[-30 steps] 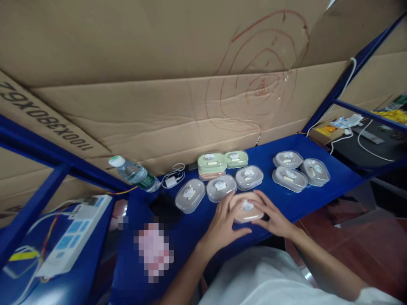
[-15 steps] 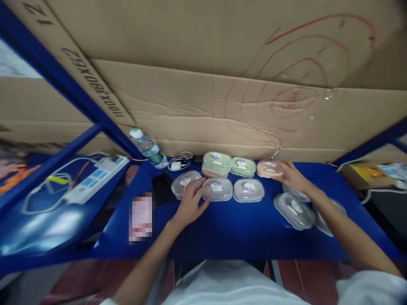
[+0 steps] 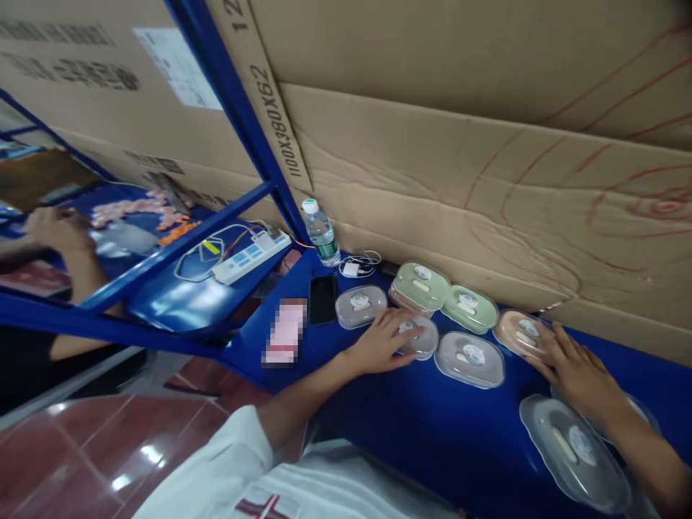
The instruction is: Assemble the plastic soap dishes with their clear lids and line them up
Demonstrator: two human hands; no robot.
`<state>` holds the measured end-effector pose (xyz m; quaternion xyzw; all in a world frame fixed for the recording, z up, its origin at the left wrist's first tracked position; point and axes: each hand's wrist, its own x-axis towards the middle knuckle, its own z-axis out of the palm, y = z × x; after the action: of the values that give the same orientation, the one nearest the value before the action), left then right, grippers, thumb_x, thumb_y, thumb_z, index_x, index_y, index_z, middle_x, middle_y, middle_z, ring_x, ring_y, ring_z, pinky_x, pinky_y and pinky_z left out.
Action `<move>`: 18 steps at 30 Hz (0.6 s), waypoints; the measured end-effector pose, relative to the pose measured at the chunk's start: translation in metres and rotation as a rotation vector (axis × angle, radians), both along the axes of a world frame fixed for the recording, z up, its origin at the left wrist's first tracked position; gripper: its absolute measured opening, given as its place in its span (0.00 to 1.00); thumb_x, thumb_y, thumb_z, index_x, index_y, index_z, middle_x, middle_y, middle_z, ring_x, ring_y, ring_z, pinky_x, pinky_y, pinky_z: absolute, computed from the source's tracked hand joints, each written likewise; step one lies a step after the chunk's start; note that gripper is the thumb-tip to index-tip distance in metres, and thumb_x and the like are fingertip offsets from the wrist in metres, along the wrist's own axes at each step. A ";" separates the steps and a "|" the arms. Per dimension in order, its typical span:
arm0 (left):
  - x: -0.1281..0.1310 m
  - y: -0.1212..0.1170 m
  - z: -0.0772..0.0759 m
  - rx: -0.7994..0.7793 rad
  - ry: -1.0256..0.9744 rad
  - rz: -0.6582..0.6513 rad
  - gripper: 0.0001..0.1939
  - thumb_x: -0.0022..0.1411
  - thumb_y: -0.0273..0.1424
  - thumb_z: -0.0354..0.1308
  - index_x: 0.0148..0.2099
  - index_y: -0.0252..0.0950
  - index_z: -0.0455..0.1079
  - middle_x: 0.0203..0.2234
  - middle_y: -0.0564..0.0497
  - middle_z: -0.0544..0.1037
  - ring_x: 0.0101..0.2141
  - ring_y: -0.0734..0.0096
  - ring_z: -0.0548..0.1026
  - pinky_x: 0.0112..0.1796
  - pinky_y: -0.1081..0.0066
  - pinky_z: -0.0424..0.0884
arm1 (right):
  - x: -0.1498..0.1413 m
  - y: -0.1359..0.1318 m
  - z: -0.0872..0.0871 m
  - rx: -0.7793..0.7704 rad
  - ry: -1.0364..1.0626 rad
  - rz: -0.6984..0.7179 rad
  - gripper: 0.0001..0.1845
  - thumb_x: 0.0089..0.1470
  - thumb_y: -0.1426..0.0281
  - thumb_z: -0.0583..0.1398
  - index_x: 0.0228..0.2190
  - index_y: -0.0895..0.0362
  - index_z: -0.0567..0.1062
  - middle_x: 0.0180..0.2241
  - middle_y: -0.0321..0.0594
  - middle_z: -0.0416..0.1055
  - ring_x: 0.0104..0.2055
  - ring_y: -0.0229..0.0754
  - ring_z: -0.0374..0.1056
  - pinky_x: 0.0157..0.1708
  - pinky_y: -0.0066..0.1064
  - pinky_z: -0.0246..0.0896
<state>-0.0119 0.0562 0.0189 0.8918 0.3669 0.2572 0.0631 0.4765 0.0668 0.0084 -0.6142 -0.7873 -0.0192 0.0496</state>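
Note:
Lidded plastic boxes with round stickers lie in two rows on the blue table. My left hand (image 3: 385, 342) rests with its fingers spread over a grey box (image 3: 427, 342) in the front row. At the right end of the back row, my right hand (image 3: 581, 371) has thumb and fingers around the near end of a pink box (image 3: 513, 330). Two green boxes (image 3: 469, 310) stand left of it, one on top of a pinkish box (image 3: 405, 301). Other grey boxes (image 3: 361, 306) flank my left hand. Below my right forearm lies another grey box (image 3: 576, 450), overlapping more that are partly hidden.
A water bottle (image 3: 323, 234), a white charger (image 3: 351, 269), a dark phone (image 3: 323, 299) and a blurred pink item (image 3: 285, 331) are at the left. Beyond the blue frame bar (image 3: 216, 86) are a power strip (image 3: 251, 258) and another person's hands (image 3: 59, 234). Cardboard (image 3: 405, 166) walls the back.
My view has swung left, bringing the neighbouring table and another person into sight. My left hand has shifted right onto the grey box; my right hand stays at the pink box.

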 end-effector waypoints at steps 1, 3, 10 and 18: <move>0.002 -0.001 -0.004 -0.006 0.037 -0.024 0.27 0.75 0.45 0.60 0.70 0.41 0.69 0.67 0.37 0.71 0.66 0.49 0.69 0.67 0.47 0.63 | 0.001 -0.001 0.000 0.014 -0.023 0.003 0.46 0.66 0.40 0.48 0.77 0.43 0.48 0.77 0.57 0.52 0.68 0.77 0.66 0.65 0.71 0.61; 0.004 -0.003 -0.008 -0.005 0.078 -0.047 0.25 0.76 0.44 0.58 0.69 0.41 0.70 0.68 0.38 0.71 0.67 0.49 0.68 0.69 0.46 0.61 | 0.000 -0.003 0.001 0.015 -0.056 0.005 0.46 0.68 0.41 0.47 0.78 0.47 0.48 0.77 0.61 0.50 0.68 0.77 0.66 0.65 0.69 0.63; -0.003 -0.004 -0.004 -0.015 0.037 -0.054 0.22 0.77 0.42 0.57 0.67 0.40 0.72 0.65 0.40 0.72 0.66 0.51 0.69 0.69 0.48 0.60 | 0.000 -0.002 0.011 -0.108 -0.013 -0.031 0.43 0.70 0.44 0.47 0.76 0.52 0.55 0.78 0.61 0.46 0.75 0.69 0.56 0.69 0.56 0.62; -0.009 -0.003 -0.001 -0.041 0.021 -0.083 0.21 0.77 0.40 0.58 0.67 0.41 0.72 0.64 0.41 0.73 0.65 0.50 0.69 0.68 0.46 0.62 | -0.001 0.002 0.031 -0.144 0.083 -0.069 0.45 0.68 0.45 0.54 0.76 0.53 0.52 0.75 0.57 0.55 0.71 0.62 0.65 0.67 0.46 0.65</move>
<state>-0.0213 0.0536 0.0174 0.9074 0.3354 0.2375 0.0879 0.4759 0.0690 0.0394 -0.6434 -0.7622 0.0611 0.0370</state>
